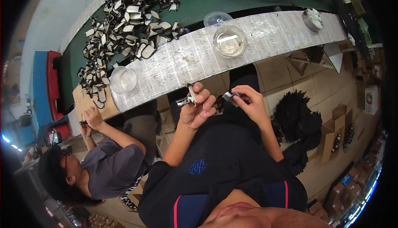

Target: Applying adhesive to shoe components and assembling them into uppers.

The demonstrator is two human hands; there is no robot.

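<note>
My left hand (199, 108) is closed on a small clip-like piece (191, 96) with a cream face and a shiny metal part (183, 102) at its lower end. To its right, my right hand (251, 103) pinches a small dark piece (230, 98) with a pale, shiny edge; its exact kind is too small to make out. The two hands are apart, just off the near edge of the paper-covered table strip (174, 68). Beyond them lies a heap of small black curved pieces with cream inner faces (132, 27).
A round clear tub (230, 41), a clear lid (217, 17), another clear container (123, 79) and a bowl of white lumps (313, 19) stand on the table. At left sits a co-worker (112, 166) handling a small piece. Black cloth (296, 120) and open cartons (336, 132) lie at right.
</note>
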